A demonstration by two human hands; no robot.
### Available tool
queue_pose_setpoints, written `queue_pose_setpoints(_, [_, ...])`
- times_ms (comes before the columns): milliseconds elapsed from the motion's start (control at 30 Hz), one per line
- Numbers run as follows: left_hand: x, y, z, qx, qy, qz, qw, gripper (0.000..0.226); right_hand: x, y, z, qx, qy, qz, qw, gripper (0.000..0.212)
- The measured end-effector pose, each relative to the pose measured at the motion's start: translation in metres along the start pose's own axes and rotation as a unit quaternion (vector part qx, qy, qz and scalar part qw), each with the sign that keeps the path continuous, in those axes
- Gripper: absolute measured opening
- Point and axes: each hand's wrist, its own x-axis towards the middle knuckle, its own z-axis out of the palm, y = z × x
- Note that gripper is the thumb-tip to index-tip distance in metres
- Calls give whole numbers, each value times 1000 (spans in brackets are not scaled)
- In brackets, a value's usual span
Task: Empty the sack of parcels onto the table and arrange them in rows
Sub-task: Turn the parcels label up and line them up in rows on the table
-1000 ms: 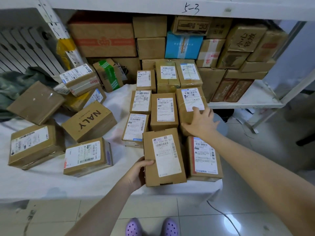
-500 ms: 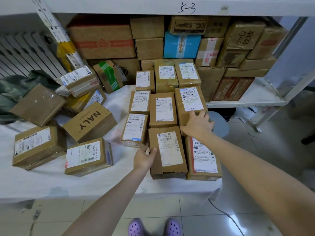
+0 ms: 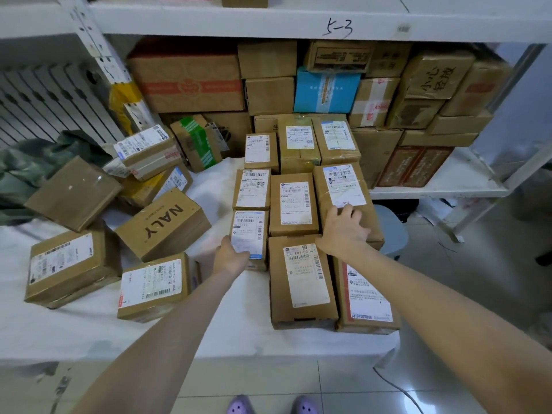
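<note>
Left hand [image 3: 231, 258] met small parcel [image 3: 249, 231] at near end, likely nudging it into row; finger curl unclear. Right hand [image 3: 343, 231] pressed flat, fingers spread, steadying right parcel [image 3: 340, 186].

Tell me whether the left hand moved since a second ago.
Yes. The left hand went farther from the table's front edge, off the 502 parcel onto the small parcel left of it.
</note>
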Motion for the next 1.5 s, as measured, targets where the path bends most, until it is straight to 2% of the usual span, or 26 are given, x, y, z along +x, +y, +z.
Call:
queue_pose_setpoints(133, [9, -3, -13, 37, -14, -5, 999, 46, 0, -17, -6, -36, -7, -16, 999, 78])
queue_pose_setpoints(267, [9, 6, -30, 120, 0, 34, 992, 65, 2, -54, -7, 29, -13, -156, 987, 58])
queue_pose_setpoints(333, [8, 11, -47, 136, 26, 72, 988, 61, 1, -73, -2, 67, -45, -221, 972, 51])
queue_pose_setpoints(400, [10, 12, -71, 155, 47, 105, 981, 53, 1, -90, 5, 27, -75, -231, 970, 50])
queue_pose_setpoints(500, [22, 7, -111, 214, 76, 97, 969, 51, -2, -118, 2, -67, -78, -202, 974, 42])
queue_pose_setpoints(567, [38, -1, -139, 233, 98, 72, 965, 53, 0, -148, -5, -46, -57, -215, 974, 34])
queue_pose_setpoints(633, [51, -7, -156, 262, 88, 32, 961, 66, 4, -169, -10, 15, -46, -250, 967, 36])
queue_pose_setpoints(700, [64, -18, -169, 293, 48, -5, 955, 99, 8, -195, -6, 72, -73, -264, 959, 39])
queue_pose_setpoints(767, [81, -31, -179, 336, 3, -10, 942, 129, 11, -219, 5, 141, -109, -241, 954, 39])
queue_pose_setpoints(833, [102, -39, -187, 387, -33, 10, 922, 142, 18, -242, 15, 198, -109, -187, 956, 42])
queue_pose_setpoints(933, [116, -39, -189, 400, -64, 35, 914, 139, 33, -263, 22, 256, -100, -114, 955, 47])
queue_pose_setpoints(1000, [118, -37, -191, 409, -68, 50, 909, 133, 41, -274, 24, 295, -111, -65, 947, 40])
queue_pose_setpoints(1067, [124, -33, -197, 401, -72, 63, 911, 125, 45, -284, 22, 355, -108, -29, 928, 12])
queue_pose_setpoints(1200, [137, -15, -215, 342, -108, 63, 931, 114, 44, -287, 8, 494, -118, 31, 861, 14])
queue_pose_setpoints(1300, [145, -1, -225, 267, -146, 26, 952, 120, 48, -280, -4, 569, -99, 68, 813, 12])
queue_pose_setpoints(1400, [151, 11, -230, 137, -175, 16, 975, 119, 57, -270, -15, 643, -56, 92, 758, 9])
queue_pose_setpoints(1500, [144, 22, -238, -23, -223, -20, 974, 103, 61, -261, -22, 663, -6, 83, 744, 17])
